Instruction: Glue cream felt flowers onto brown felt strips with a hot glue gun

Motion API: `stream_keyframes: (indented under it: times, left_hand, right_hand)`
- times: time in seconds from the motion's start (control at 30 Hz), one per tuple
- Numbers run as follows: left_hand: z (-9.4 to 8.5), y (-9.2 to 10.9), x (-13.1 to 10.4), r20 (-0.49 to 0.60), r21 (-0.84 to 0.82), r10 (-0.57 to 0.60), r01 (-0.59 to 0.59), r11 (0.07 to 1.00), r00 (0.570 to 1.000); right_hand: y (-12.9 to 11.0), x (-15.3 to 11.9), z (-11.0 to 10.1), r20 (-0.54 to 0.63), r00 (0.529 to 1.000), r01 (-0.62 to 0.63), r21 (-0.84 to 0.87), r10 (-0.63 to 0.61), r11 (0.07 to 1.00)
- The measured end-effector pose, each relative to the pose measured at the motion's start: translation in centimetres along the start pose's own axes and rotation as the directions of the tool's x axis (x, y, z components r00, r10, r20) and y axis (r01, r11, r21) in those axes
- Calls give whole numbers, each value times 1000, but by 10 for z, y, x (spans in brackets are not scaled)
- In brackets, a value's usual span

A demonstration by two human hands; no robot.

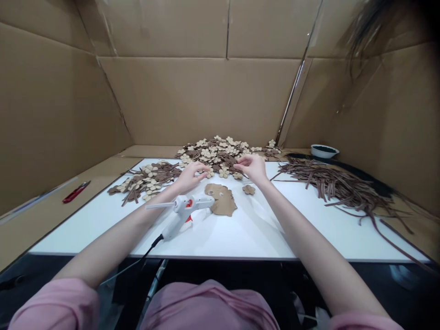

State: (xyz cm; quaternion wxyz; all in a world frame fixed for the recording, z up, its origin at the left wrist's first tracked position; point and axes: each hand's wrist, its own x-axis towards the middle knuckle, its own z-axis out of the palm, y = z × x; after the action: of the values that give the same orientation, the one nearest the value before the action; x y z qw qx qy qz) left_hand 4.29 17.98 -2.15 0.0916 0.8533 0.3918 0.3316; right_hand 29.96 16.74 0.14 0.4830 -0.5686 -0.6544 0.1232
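My left hand (193, 176) is at the near edge of a heap of leather-like flower cutouts (220, 151), in brown and cream. Its thumb and finger come together at a small cream flower (210, 173). On the heap's right side, my right hand (253, 167) has its fingertips pinched among the pieces; what lies between them is too small to make out. Below my hands sits a ragged piece of cardboard (222, 201) with whitish spots of glue. A single tan flower (249, 189) lies right of it. The white hot glue gun (187, 206) points its nozzle over the cardboard's left edge.
A smaller pile of flowers with strips (151, 181) lies on the left. Many brown strips (337, 183) spread across the right of the white board (261, 238). A red utility knife (76, 191) lies far left, and a white bowl (324, 151) stands back right. Cardboard walls (199, 101) enclose the table.
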Motion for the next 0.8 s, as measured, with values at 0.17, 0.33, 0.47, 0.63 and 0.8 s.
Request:
stream_keyframes:
  times: [0.17, 0.33, 0.47, 0.63, 0.8]
  left_hand:
    - [-4, 21, 0, -32, -239, -49, 41, 970, 998]
    - [-1, 30, 1, -34, -359, -39, 24, 933, 999]
    - [1, 33, 1, -39, -319, -51, 36, 947, 998]
    - [-2, 35, 3, -90, -372, -87, 47, 927, 992]
    - [-7, 34, 4, -162, -506, -173, 69, 860, 971]
  right_hand:
    - [-19, -7, 21, 173, 982, 42, 220, -81, 975]
    - [-25, -21, 38, 317, 941, -8, 364, -116, 931]
    - [-23, -25, 43, 320, 927, 76, 351, -196, 933]
    - [-17, -24, 40, 322, 917, 153, 259, -235, 954]
    - [-2, -20, 31, 275, 939, 195, 73, -207, 978]
